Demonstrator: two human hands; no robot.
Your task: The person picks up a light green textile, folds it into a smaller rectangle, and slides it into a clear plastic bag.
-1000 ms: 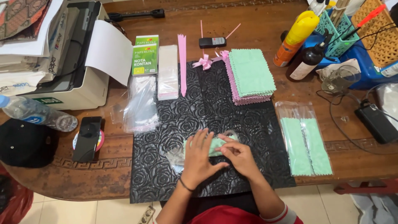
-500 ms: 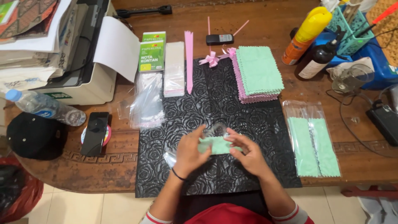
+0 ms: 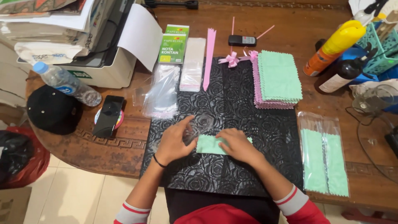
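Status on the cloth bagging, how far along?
Done: two bagged green cloths lie at the right of the mat. In hand: the left hand holds a clear sleeve while the right hand presses a folded green cloth at its mouth. Left: a tall stack of cloths and spare sleeves.

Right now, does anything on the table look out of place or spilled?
Nothing is spilled. Only the water bottle lies on its side beside the black cap. The left hand and right hand hold a green cloth flat on the black mat.
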